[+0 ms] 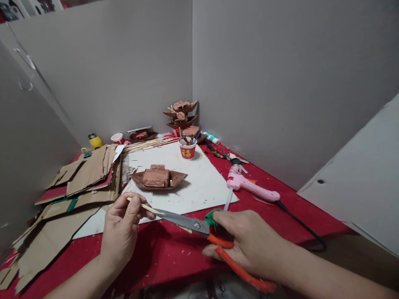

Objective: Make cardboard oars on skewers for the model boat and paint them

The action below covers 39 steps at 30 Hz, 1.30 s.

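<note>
My left hand (126,220) pinches a thin pale wooden stick (141,204) between thumb and fingers. Wrapped round the orange handles of a pair of scissors (183,221) is my right hand (246,236); something green shows by its index finger. The scissor blades point left and meet the stick beside my left fingertips. A pale sliver lies along the lower blade. Beyond my hands, a brown model boat (158,177) with a ribbed cabin rests on a white board (193,195).
Cardboard sheets (90,174) are piled at the left. A pink glue gun (249,185) with a black cord lies at the right. Behind stand a red paper cup (187,151), more model boats (181,114), wooden sticks (152,144) and a yellow bottle (95,141). Grey walls enclose the red-covered table.
</note>
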### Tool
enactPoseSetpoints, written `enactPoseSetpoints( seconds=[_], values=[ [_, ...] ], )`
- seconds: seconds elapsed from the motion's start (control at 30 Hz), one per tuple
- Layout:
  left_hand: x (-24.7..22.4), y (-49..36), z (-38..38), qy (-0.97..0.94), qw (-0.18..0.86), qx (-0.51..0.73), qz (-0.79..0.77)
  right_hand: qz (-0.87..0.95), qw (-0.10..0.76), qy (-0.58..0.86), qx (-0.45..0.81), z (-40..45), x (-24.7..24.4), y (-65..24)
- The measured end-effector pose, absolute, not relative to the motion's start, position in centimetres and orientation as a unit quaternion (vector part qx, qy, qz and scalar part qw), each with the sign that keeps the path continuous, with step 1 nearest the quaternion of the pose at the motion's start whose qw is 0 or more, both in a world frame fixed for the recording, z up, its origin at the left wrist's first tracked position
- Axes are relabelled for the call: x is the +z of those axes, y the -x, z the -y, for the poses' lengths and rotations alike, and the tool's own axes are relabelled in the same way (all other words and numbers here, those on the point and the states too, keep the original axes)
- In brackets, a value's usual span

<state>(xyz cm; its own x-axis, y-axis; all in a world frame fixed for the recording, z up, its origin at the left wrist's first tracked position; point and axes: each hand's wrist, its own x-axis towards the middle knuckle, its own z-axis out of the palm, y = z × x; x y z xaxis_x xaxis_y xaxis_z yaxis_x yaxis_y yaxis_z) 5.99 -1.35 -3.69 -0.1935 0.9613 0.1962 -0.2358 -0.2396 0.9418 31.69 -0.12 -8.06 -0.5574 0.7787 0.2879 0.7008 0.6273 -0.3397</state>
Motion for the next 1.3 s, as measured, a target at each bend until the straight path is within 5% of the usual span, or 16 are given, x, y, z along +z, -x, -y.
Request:
enactPoseSetpoints(
  seconds=[0.47,0.77,1.3],
  values=[
    [-3.6,-6.1,1.5,-0.424,0.48,0.655,-0.4,0.865,0.273,0.395,0.149,0.1,-8.4,-31.9],
    [-3.3,-5.8,1.6,-0.432,0.476,0.657,-0.392,0.864,0.185,0.458,0.098,0.3,-6.5,-32.2],
    [-3.7,-5.7,1.2,-0.457,0.468,0.64,-0.403,0.883,0.196,0.424,0.052,-0.3,-7.7,-32.1]
  ],
)
